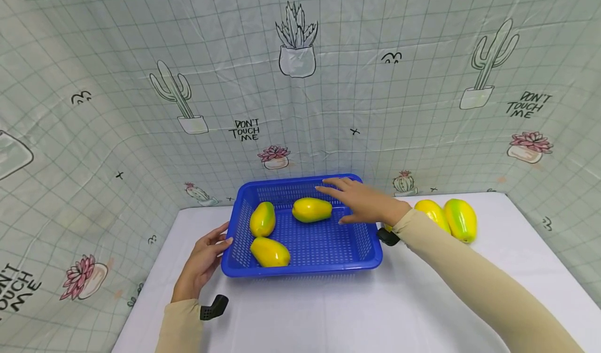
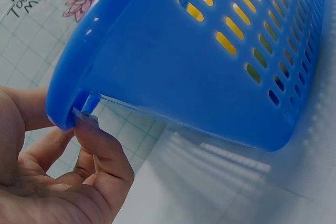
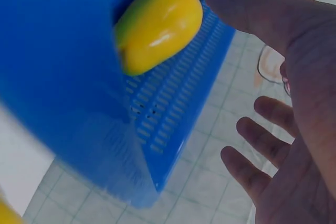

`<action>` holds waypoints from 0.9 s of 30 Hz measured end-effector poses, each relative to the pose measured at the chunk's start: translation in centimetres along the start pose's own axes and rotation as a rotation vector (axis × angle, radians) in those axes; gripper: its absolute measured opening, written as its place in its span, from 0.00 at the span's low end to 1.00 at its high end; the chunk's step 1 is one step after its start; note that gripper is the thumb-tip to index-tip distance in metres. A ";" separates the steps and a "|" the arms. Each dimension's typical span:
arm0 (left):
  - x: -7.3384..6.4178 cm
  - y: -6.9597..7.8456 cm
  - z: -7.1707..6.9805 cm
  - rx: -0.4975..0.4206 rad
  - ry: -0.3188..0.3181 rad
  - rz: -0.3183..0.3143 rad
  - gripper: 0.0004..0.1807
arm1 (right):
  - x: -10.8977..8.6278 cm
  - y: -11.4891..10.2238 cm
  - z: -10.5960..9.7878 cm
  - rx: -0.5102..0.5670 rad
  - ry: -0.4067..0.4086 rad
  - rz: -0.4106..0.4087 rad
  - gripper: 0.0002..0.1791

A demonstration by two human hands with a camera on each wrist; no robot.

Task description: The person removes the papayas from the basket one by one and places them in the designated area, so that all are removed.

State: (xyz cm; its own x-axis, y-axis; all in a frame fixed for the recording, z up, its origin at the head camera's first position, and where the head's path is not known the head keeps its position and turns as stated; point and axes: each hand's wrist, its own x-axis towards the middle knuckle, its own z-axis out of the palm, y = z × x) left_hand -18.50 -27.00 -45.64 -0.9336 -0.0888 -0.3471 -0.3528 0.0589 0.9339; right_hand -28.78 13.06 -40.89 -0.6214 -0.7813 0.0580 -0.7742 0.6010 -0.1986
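A blue plastic basket (image 1: 300, 271) with slotted walls stands on the white table. Inside it lie three smooth yellow fruits with green patches, mango- or papaya-like: one fruit (image 1: 263, 219) at the left, another fruit (image 1: 270, 252) at the front left, a third fruit (image 1: 312, 210) toward the back. My left hand (image 1: 204, 259) pinches the basket's left rim (image 2: 79, 61) between thumb and fingers. Over the basket's right side is my right hand (image 1: 359, 199), its fingers spread and holding nothing. In the right wrist view a fruit (image 3: 163, 24) shows below the thumb.
Right of the basket, two more yellow-green fruits lie on the table, one fruit (image 1: 429, 212) partly behind the right forearm and one fruit (image 1: 461, 220) beside it. A bit of yellow shows by the right wrist. A patterned sheet (image 1: 328, 108) hangs behind the table.
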 end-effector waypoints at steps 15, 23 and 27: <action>0.0 -0.3 -0.3 -0.018 -0.016 0.026 0.32 | 3.7 -0.8 0.7 -0.039 -0.144 -0.063 0.52; 0.0 -0.3 -0.2 -0.020 -0.020 0.038 0.32 | 5.2 -0.7 1.8 -0.034 -0.205 -0.056 0.51; 0.0 -0.2 -0.1 -0.012 -0.010 0.031 0.32 | 5.7 -0.8 2.1 -0.021 -0.220 -0.057 0.50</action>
State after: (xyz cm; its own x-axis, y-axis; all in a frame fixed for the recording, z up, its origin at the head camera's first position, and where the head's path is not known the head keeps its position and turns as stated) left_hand -18.38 -27.09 -45.81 -0.9446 -0.0774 -0.3189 -0.3231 0.0493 0.9451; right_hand -31.44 7.82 -42.43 -0.5370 -0.8307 -0.1466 -0.8113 0.5562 -0.1803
